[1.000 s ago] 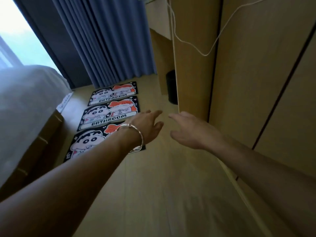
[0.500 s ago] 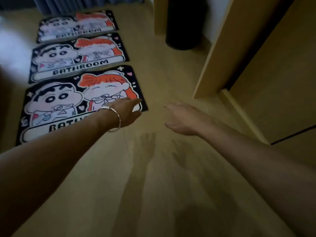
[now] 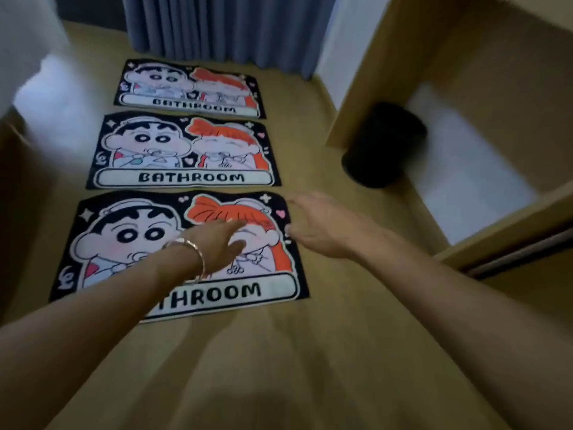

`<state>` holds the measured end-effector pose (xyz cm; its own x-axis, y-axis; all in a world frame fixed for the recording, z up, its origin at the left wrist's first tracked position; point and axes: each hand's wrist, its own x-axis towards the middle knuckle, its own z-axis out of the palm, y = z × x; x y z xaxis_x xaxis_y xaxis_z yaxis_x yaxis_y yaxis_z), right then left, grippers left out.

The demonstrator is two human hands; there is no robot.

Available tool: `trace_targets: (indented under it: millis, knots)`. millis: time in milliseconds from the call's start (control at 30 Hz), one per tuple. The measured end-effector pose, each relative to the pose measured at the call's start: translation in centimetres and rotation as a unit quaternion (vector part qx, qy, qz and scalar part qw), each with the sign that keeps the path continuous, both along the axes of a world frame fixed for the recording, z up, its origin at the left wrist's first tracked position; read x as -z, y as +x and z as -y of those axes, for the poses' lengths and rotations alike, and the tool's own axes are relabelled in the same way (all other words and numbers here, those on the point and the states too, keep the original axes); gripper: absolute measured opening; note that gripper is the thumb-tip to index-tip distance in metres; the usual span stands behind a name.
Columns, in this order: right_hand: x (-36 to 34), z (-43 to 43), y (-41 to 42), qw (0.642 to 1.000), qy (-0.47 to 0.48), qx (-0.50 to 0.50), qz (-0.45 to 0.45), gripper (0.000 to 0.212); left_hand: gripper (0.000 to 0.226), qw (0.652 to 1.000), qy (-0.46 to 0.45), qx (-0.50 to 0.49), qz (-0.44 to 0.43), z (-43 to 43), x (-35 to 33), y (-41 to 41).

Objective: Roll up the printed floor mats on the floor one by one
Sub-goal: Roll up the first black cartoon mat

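Observation:
Three black printed mats with cartoon figures and the word BATHROOM lie flat in a row on the wooden floor: the nearest mat (image 3: 130, 240), the middle mat (image 3: 183, 152) and the far mat (image 3: 189, 88). My left hand (image 3: 221, 243), with a silver bangle on the wrist, hovers over the nearest mat with its fingers stretched out, holding nothing. My right hand (image 3: 322, 226) reaches forward beside that mat's right edge, fingers relaxed and empty. Whether either hand touches the mat I cannot tell.
A black round bin (image 3: 381, 144) stands on the floor right of the mats, next to a wooden cabinet panel (image 3: 372, 69). Blue curtains (image 3: 223, 26) hang behind the far mat. A bed's edge (image 3: 21, 51) is at the left.
The view has tipped down and closer to the mats. Both hands have moved forward, the left one now over the nearest mat, the right one beside its right edge.

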<state>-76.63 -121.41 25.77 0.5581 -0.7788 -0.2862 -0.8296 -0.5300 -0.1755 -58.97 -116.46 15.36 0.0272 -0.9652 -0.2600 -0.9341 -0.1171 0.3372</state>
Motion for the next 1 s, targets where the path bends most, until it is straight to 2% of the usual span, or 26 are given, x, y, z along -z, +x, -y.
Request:
trace_targets:
  millis: [67, 200, 300, 400, 533, 667, 767, 867, 1000]
  knots:
    - [2.2, 1.2, 1.9, 1.000, 0.009, -0.026, -0.001, 0.041, 0.051, 0.999, 0.023, -0.032, 0.001, 0.9, 1.8, 1.7]
    - [11.2, 3.5, 2.6, 0.994, 0.059, -0.056, -0.067, 0.053, 0.054, 0.996, 0.076, -0.042, 0.019, 2.2, 8.0, 0.3]
    - [19.0, 4.9, 5.1, 0.978, 0.113, -0.121, -0.125, 0.054, 0.058, 0.987, 0.144, -0.064, 0.014, 1.2, 13.5, 0.2]
    - [25.6, 4.9, 8.7, 0.956, 0.156, -0.186, -0.163, 0.064, 0.062, 0.965, 0.226, -0.127, 0.027, -0.8, 18.2, 2.1]
    - [31.9, 4.1, 10.8, 0.935, 0.155, -0.258, -0.189, 0.082, 0.063, 0.927, 0.291, -0.235, 0.009, -2.8, 22.8, 5.1]
    - [34.3, 2.8, 10.9, 0.932, 0.104, -0.274, -0.214, 0.102, 0.075, 0.911, 0.350, -0.216, 0.010, -3.2, 25.5, 5.0]
    - [34.9, 2.0, 12.0, 0.928, 0.057, -0.291, -0.226, 0.104, 0.080, 0.901, 0.365, -0.233, -0.010, -2.9, 25.9, 5.1]
    - [34.4, 1.7, 12.5, 0.915, 0.028, -0.327, -0.234, 0.097, 0.081, 0.901, 0.347, -0.260, -0.011, -3.1, 26.2, 4.6]
    - [33.8, 1.3, 11.3, 0.914, 0.025, -0.354, -0.199, 0.079, 0.086, 0.908, 0.320, -0.271, -0.003, -4.1, 26.0, 3.9]
